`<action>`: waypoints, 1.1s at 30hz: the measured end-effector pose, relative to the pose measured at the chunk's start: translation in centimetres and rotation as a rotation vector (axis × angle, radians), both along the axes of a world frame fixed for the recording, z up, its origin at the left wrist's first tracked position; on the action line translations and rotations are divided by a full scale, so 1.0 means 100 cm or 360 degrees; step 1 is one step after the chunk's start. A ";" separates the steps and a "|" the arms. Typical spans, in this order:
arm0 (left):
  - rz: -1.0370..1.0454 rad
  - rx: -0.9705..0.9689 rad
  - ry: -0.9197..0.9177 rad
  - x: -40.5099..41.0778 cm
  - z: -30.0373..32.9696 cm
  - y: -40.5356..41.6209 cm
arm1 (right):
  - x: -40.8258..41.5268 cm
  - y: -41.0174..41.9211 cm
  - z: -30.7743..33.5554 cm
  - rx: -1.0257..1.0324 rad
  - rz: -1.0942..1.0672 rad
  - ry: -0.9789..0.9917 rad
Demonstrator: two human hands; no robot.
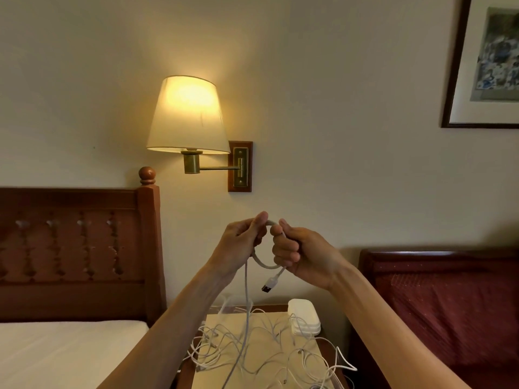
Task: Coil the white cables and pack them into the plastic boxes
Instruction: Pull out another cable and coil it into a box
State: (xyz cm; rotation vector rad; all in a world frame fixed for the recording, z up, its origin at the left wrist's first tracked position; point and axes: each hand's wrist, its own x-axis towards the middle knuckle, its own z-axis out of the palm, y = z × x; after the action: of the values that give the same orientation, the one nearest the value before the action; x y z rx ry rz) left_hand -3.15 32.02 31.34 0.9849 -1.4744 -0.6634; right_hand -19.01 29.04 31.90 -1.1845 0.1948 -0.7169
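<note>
Both my hands are raised in front of the wall, holding one white cable (264, 262) bent into a small loop. My left hand (241, 242) pinches the top of the loop, and my right hand (297, 254) grips the loop's right side. The cable's USB plug (269, 285) dangles below my right hand. Its long tail hangs straight down to a tangle of several loose white cables (252, 352) on the bedside table (222, 321). White plastic boxes (304, 317) are stacked at the table's back right corner.
A lit wall lamp (188, 116) hangs above the hands. A wooden headboard (75, 248) and a white mattress (56, 352) lie to the left. A red upholstered headboard (449, 304) stands at the right, with a framed picture (488, 60) above it.
</note>
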 end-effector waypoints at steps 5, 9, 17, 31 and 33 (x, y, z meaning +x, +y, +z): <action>0.0087 -0.0122 -0.0195 0.008 -0.001 -0.008 | -0.002 -0.003 0.007 0.0012 -0.0146 -0.0060; 0.0011 -0.0082 -0.0224 0.033 -0.028 -0.016 | -0.018 -0.006 0.028 0.0111 -0.0229 -0.0207; 0.0075 0.0213 -0.0399 0.066 -0.090 -0.021 | -0.036 -0.012 0.040 0.0076 -0.0339 -0.0199; 0.0350 -0.0876 -0.1514 0.002 0.020 0.039 | -0.009 0.006 0.023 -0.1041 -0.0853 0.0641; 0.0522 -0.1017 -0.1511 0.001 0.021 0.033 | -0.008 0.006 0.023 -0.1058 -0.0877 0.0653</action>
State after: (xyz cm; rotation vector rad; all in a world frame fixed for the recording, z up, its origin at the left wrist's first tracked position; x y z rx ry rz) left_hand -3.06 35.28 33.48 1.0208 -2.0632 0.5994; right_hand -19.79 29.68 34.17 -1.9483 0.6828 -1.0546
